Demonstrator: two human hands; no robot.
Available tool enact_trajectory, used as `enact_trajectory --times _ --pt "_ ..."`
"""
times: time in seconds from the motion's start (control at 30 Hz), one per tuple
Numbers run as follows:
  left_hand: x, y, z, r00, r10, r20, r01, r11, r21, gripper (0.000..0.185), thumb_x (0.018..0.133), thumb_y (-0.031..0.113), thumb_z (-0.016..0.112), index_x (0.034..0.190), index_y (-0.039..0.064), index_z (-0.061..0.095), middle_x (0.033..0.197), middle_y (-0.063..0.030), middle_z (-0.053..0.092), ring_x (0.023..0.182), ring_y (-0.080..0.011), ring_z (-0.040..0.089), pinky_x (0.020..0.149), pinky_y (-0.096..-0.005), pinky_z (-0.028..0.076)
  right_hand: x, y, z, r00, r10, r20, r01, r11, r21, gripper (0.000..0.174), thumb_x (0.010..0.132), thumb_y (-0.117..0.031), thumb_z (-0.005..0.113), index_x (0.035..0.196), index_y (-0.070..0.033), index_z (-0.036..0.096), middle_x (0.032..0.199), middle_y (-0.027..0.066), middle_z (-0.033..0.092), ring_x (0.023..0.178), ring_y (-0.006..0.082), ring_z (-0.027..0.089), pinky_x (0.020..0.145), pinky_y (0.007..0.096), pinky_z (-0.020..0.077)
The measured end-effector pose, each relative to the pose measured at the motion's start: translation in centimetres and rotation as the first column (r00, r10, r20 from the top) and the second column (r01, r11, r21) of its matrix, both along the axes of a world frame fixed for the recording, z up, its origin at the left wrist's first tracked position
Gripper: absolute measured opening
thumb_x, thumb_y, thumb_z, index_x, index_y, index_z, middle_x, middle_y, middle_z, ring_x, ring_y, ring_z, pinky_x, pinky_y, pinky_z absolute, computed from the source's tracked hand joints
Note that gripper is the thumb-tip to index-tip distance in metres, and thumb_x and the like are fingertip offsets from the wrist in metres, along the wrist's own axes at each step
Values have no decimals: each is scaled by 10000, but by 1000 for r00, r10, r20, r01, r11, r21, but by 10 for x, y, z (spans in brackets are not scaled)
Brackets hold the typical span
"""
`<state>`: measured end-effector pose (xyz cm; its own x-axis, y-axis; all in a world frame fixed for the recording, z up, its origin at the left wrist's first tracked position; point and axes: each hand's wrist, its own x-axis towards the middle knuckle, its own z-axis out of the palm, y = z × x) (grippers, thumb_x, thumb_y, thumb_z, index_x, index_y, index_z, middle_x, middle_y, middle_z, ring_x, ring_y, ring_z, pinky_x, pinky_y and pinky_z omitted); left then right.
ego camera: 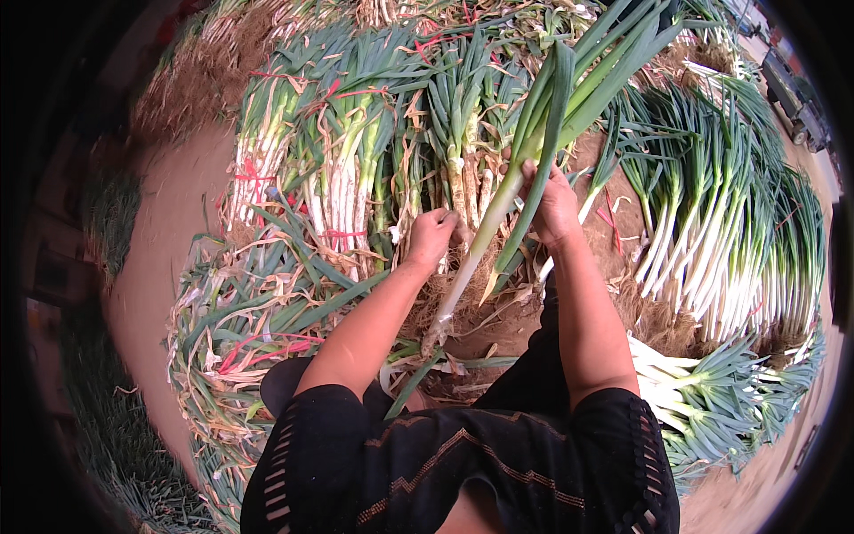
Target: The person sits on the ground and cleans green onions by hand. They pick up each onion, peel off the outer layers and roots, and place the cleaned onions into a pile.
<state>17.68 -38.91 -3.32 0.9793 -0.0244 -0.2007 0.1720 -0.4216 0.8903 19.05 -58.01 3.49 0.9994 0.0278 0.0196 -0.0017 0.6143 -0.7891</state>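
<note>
My right hand (pixel 555 203) grips one large green onion (pixel 492 217) just below where its leaves fan out. Its white shank slants down toward me, with the root end (pixel 437 334) in front of my lap. One long leaf with a yellowed tip (pixel 517 243) hangs beside the shank. My left hand (pixel 432 237) is to the left of the shank, fingers curled, near the soil-covered stalks (pixel 459 183) of unpeeled onions. Its fingertips are partly hidden, so whether they pinch anything does not show.
Bundles tied with red string (pixel 341 180) lie ahead to the left. Cleaned white-shanked onions (pixel 717 227) stand in rows at right, and more (pixel 700 387) lie below them. Stripped leaves (pixel 247 334) heap up at my left. A wheeled cart (pixel 794 100) appears at far right.
</note>
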Motion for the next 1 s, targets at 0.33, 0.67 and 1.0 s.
enact_trajectory --times 0.33,0.67,1.0 --pt "-62 50 -6 904 -301 -303 160 897 -413 698 847 471 545 1392 119 289 1383 -77 398 1318 -274 293 1102 -397 218 21 -22 -15 967 -252 -39 253 968 3 239 899 -202 551 1061 -26 538 945 59 623 804 136 568 743 274 458" --pt "-86 -26 30 842 -413 -347 -27 610 -792 250 931 292 483 991 50 501 625 -8 496 514 -112 482 462 -230 409 7 47 -85 921 -368 -130 257 821 -510 222 861 -137 572 1022 -28 466 703 3 490 536 93 449 474 233 377" --pt "-195 59 18 874 -430 228 408 903 137 167 867 144 551 956 15 607 612 -100 538 520 -208 536 497 -308 410 49 -25 -57 881 -469 60 413 701 -581 431 833 -116 605 1203 38 448 862 84 601 710 129 544 634 252 449"
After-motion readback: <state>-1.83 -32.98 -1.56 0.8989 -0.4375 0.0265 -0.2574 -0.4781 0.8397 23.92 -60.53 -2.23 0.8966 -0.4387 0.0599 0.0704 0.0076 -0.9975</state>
